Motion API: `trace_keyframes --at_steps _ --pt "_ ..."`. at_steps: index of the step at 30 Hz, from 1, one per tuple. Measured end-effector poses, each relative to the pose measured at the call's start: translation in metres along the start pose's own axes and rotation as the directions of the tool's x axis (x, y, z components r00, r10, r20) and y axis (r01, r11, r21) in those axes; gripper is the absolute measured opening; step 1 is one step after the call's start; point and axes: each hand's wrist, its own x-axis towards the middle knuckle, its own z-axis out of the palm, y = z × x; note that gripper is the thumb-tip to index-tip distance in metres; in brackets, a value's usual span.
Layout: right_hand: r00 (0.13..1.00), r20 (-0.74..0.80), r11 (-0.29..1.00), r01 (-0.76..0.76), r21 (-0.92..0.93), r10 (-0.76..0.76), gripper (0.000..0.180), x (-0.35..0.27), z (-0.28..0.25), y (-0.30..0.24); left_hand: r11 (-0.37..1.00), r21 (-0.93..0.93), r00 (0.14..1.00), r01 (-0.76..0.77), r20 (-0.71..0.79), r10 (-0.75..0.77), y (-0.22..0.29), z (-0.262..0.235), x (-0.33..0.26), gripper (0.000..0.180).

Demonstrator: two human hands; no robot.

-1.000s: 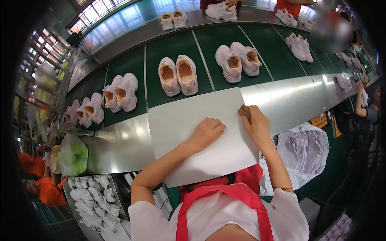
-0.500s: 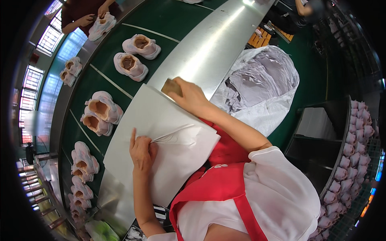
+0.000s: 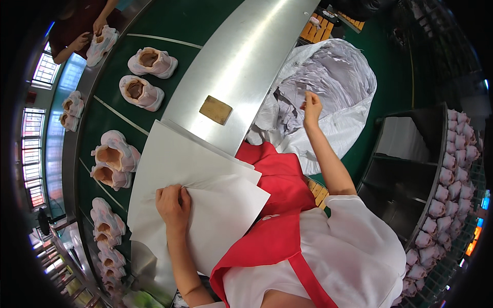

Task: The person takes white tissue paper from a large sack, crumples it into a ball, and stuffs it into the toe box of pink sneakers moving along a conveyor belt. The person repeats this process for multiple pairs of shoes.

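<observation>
white paper sheets, seemingly creased

Bright glare along the metal counter, dark fisheye edges.

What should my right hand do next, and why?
Perhaps reach for the crumpled grey sheets in the sack: your right hand appears over its opening, while your left hand rests on a creased white sheet and the block lies unheld.
</observation>
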Motion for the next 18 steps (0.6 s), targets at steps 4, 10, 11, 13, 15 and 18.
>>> trace_keyframes --at_steps 4,10,11,13,15,18 --pt "0.949 -0.193 0.813 0.098 -0.574 -0.251 0.02 0.061 -0.068 0.059 1.0 -0.001 1.0 0.004 0.018 -0.004 -0.003 0.003 -0.002 0.008" --pt "0.935 -0.033 0.542 0.175 -0.822 -0.353 0.019 0.082 -0.052 0.037 1.0 0.02 0.999 0.022 0.032 -0.023 -0.003 -0.001 -0.004 0.008" --pt "0.953 -0.027 0.536 0.145 -0.831 -0.3 0.018 0.091 -0.055 0.039 1.0 0.018 0.999 0.023 0.036 -0.024 -0.003 -0.001 -0.003 0.008" --pt "0.959 -0.029 0.554 0.137 -0.822 -0.28 0.014 0.093 -0.062 0.046 1.0 0.013 0.999 0.026 0.043 -0.026 -0.002 -0.001 -0.002 0.008" --pt "0.973 -0.036 0.597 0.11 -0.795 -0.227 0.014 0.08 -0.064 0.055 0.999 0.021 0.999 0.026 0.035 -0.027 -0.003 0.0 -0.005 0.008" --pt "0.987 -0.074 0.711 0.049 -0.701 -0.142 0.015 0.066 -0.077 0.081 0.999 0.02 0.999 0.031 0.032 -0.032 -0.002 0.0 -0.005 0.008"
